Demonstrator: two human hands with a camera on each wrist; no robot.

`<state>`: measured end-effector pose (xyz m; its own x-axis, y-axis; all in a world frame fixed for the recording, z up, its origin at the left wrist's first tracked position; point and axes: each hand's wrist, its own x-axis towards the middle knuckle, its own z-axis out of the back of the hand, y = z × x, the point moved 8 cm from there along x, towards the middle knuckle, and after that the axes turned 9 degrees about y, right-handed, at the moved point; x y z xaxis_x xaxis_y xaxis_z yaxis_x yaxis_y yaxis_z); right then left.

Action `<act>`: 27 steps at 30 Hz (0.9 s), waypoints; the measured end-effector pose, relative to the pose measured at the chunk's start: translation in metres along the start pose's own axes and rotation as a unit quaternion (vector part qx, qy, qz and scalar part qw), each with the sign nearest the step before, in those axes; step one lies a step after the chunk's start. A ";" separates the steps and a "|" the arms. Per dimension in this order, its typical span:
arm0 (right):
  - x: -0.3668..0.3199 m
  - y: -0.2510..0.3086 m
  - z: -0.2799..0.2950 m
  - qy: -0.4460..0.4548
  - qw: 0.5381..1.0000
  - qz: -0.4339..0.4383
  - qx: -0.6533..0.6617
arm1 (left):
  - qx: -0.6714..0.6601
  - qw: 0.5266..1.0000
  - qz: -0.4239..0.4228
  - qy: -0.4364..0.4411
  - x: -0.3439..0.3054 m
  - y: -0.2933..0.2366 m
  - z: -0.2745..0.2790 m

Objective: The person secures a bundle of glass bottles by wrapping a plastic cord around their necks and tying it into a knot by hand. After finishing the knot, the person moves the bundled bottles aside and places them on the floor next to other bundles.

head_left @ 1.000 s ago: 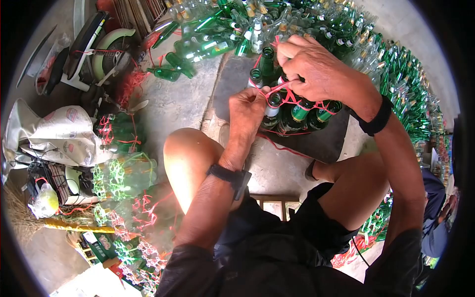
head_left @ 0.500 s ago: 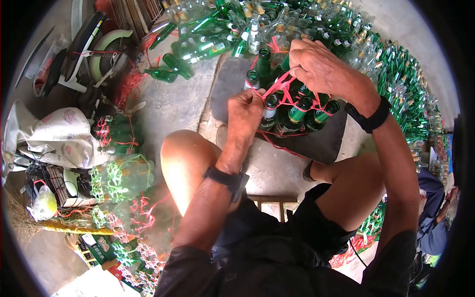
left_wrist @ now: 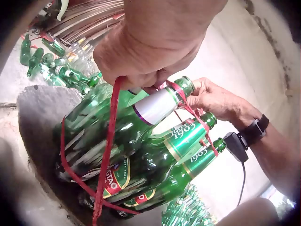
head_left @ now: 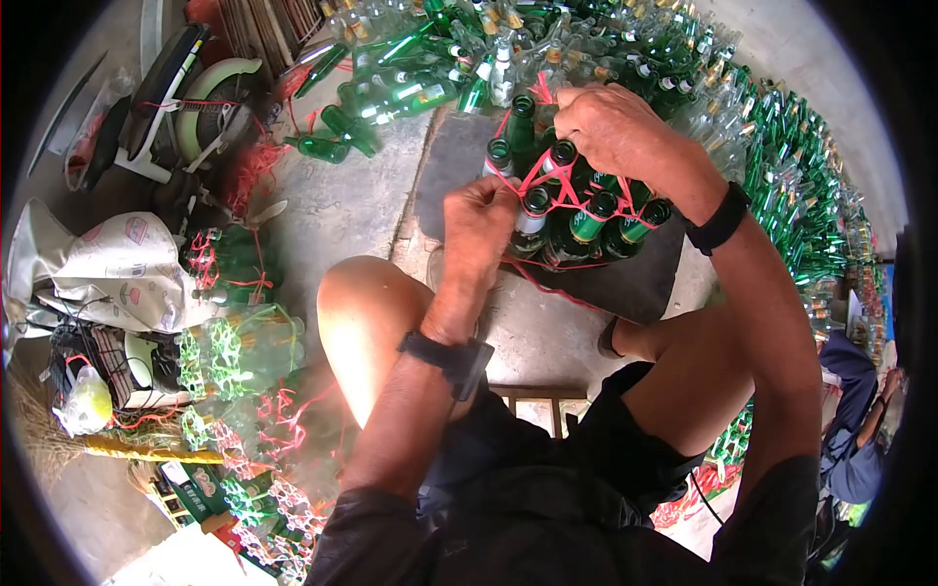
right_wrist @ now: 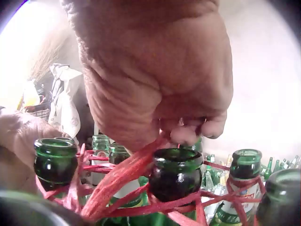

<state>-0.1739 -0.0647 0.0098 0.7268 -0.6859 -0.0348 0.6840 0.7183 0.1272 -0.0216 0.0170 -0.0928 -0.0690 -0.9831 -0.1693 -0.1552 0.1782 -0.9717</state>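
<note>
Green bottles (head_left: 588,223) stand in a tight group on a dark board (head_left: 645,283), red plastic strip (right_wrist: 122,176) wound around their necks. My left hand (head_left: 479,223) pinches the strip beside the near-left bottle's neck; in the left wrist view a red length (left_wrist: 112,136) hangs from its fingers down past the bottles. My right hand (head_left: 625,132) is over the far side of the group. In the right wrist view its curled fingers (right_wrist: 188,134) hold the strip just behind a bottle mouth (right_wrist: 178,162).
A large heap of bottles (head_left: 801,195) curves around the back and right. Loose green bottles (head_left: 322,148) lie at back left. Tied bundles (head_left: 244,352), a pale sack (head_left: 127,264) and a yellow-wrapped handle (head_left: 156,449) are on the left. Another person's arm (head_left: 874,415) shows at far right.
My right hand first rose away from the bottles, lifting the strip, then came back lower and left; the strip now circles a middle bottle's neck. My left hand shifted slightly left.
</note>
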 end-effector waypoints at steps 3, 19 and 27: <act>0.001 -0.002 -0.003 0.016 1.000 -0.001 0.006 | 0.022 0.999 0.032 0.002 -0.001 0.000 0.009; -0.059 0.053 0.003 -0.030 0.991 -0.127 0.019 | 0.061 0.998 0.022 0.001 -0.008 -0.017 0.028; -0.062 0.053 -0.008 -0.100 0.986 -0.126 0.038 | 0.140 0.990 -0.024 0.007 -0.005 -0.024 0.032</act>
<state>-0.1826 0.0169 0.0112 0.5029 -0.8560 0.1196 0.8289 0.5169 0.2141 0.0136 0.0160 -0.0743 -0.0817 -0.9893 -0.1210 0.1203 0.1107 -0.9865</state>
